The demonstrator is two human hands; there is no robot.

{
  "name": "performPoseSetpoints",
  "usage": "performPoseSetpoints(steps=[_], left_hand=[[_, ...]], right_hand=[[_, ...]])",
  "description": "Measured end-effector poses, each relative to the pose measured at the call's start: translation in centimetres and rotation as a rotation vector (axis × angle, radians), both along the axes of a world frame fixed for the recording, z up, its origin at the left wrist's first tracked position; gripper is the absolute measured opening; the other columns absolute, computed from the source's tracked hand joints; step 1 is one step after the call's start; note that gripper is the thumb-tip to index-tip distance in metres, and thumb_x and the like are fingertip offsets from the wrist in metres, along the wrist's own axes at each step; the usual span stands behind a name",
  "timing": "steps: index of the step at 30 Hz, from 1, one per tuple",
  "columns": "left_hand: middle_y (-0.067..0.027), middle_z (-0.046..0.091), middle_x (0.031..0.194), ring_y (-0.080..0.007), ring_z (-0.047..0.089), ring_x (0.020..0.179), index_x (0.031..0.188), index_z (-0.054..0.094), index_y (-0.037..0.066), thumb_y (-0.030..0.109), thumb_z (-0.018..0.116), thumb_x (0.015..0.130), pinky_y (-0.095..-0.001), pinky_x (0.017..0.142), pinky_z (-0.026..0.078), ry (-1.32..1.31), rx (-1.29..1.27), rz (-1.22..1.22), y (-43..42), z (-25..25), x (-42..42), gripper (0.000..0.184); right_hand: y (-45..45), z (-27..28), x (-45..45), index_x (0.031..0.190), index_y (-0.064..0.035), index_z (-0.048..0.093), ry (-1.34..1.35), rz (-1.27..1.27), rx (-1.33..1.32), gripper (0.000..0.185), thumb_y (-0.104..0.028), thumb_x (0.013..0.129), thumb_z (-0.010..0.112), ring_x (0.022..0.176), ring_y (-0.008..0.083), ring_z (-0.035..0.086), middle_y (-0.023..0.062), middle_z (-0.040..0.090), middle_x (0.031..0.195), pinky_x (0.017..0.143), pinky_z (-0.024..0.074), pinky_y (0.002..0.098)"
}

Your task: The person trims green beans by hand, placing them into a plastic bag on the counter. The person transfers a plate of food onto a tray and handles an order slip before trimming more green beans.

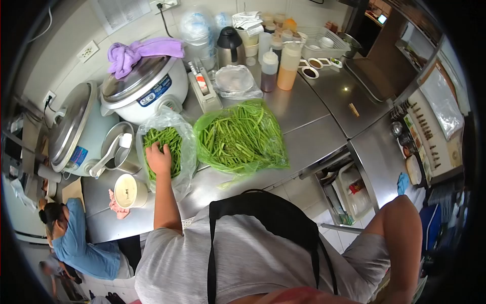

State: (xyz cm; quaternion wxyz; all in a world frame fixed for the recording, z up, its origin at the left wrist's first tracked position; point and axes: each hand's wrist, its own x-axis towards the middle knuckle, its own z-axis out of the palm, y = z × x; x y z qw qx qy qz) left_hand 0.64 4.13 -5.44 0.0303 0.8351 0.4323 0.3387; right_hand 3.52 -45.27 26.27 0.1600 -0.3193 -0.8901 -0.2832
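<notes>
My left hand [158,158] reaches into a clear plastic bag [188,169] and rests on the cut green beans [174,144] inside it, fingers partly spread. Just right of that bag lies a larger green plastic bag [278,161], open and full of long green stalks [238,134]. Of my right arm, only the upper part and bent elbow show at the lower right; the right hand is out of sight.
Two large rice cookers [174,93] stand behind and left, beside a metal pot [132,164] and a white tub [130,191]. Squeeze bottles [289,66] and a thermos [231,48] line the back. A person in blue [86,248] is at lower left. An open drawer [354,190] is at right.
</notes>
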Motion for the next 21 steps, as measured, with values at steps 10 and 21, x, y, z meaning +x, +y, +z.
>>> performPoseSetpoints(steps=[10, 21], left_hand=[[-0.0146, 0.05, 0.088, -0.0313, 0.051, 0.081, 0.092, 0.057, 0.007, 0.03, 0.057, 0.071, -0.0394, 0.069, 0.042, 0.031, -0.031, -0.01, 0.3, 0.1, 0.2, 0.031], [-0.0129, 0.052, 0.092, -0.0305, 0.053, 0.082, 0.089, 0.058, 0.008, 0.033, 0.054, 0.073, -0.0399, 0.068, 0.043, 0.062, -0.119, -0.014, 2.2, 0.5, 1.3, 0.029]], right_hand=[[-1.3, -0.3, -2.8, 0.117, -0.0052, 0.042, 0.166, -0.021, -0.07, 0.042, -0.034, 0.086, 0.039, 0.117, 0.0205, 0.034, 0.0064, 0.041, 0.124, 0.096, 0.0276, 0.0441], [-0.6, -2.3, -1.4, 0.108, -0.0061, 0.044, 0.091, -0.093, -0.041, 0.042, -0.039, 0.083, 0.04, 0.105, 0.0198, 0.036, 0.0053, 0.043, 0.111, 0.095, 0.0278, 0.043]])
